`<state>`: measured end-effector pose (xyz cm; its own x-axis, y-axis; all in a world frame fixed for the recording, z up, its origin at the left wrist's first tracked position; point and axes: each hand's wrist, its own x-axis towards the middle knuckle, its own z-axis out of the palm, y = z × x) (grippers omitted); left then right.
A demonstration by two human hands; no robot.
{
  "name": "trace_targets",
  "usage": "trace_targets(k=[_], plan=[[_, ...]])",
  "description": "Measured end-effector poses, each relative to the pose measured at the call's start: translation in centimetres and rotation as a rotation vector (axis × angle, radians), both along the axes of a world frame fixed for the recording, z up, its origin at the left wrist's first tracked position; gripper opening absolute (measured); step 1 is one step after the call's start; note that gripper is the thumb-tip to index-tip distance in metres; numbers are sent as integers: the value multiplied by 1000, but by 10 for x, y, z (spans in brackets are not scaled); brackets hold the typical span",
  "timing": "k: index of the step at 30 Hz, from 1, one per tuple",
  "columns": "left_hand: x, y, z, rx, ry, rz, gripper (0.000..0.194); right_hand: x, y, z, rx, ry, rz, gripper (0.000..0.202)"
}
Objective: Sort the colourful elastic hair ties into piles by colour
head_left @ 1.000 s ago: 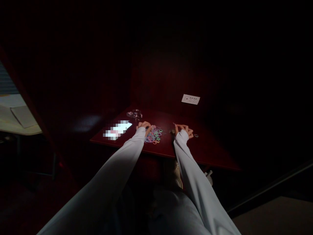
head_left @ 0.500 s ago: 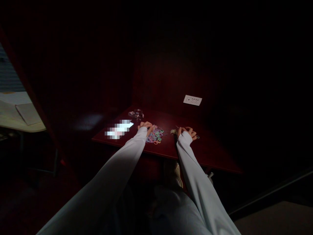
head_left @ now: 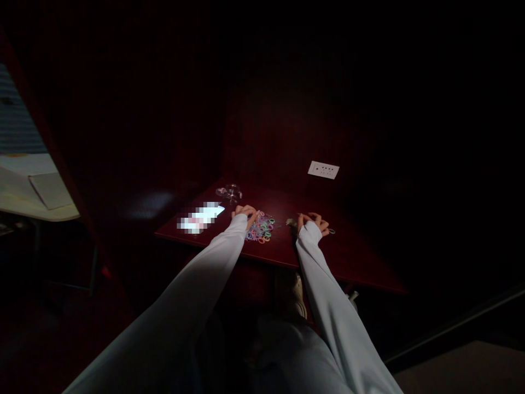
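Note:
Small coloured hair ties point(head_left: 262, 227) lie in a loose pile on the dark red table point(head_left: 279, 250). At the pile's upper left edge is my left hand point(head_left: 245, 212), its fingers curled and drawn together; whatever they hold is too small to make out. To the right of the pile, my right hand point(head_left: 314, 223) is closed with thumb and fingers pinched, their contents hidden. Just left of its fingertips sits a small pale clump point(head_left: 291, 222). One greenish hair tie point(head_left: 332, 231) lies apart, right of my right hand.
A lit phone point(head_left: 200, 218), blurred out, lies on the table's left side. Behind it stands a clear container point(head_left: 232, 191) with pinkish things beside it. A white socket plate point(head_left: 324, 169) is on the back wall. Another table point(head_left: 61, 210) stands far left, beyond the partition.
Both hands stay in nearly the same places; the fingers of my right hand have shifted slightly. The view has tilted a little.

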<state>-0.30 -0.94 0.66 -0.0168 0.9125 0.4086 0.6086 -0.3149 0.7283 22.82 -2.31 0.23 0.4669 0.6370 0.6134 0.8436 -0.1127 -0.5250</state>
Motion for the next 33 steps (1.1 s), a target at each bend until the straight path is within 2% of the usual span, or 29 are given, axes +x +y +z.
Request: trace_targets(k=[6,10,16,33], plan=[[-1,1,0,2,5,-17,31,-53,-16,6,-17,-269,297,30],[0,3,-4,24,23,-4,28,-72,-22,6,-83,-416,408,30],[0,7,-9,22,59,-25,29,-69,-23,6,-95,-454,418,31],[-1,7,-9,15,126,-66,28,-69,-20,4,-62,-471,449,28]])
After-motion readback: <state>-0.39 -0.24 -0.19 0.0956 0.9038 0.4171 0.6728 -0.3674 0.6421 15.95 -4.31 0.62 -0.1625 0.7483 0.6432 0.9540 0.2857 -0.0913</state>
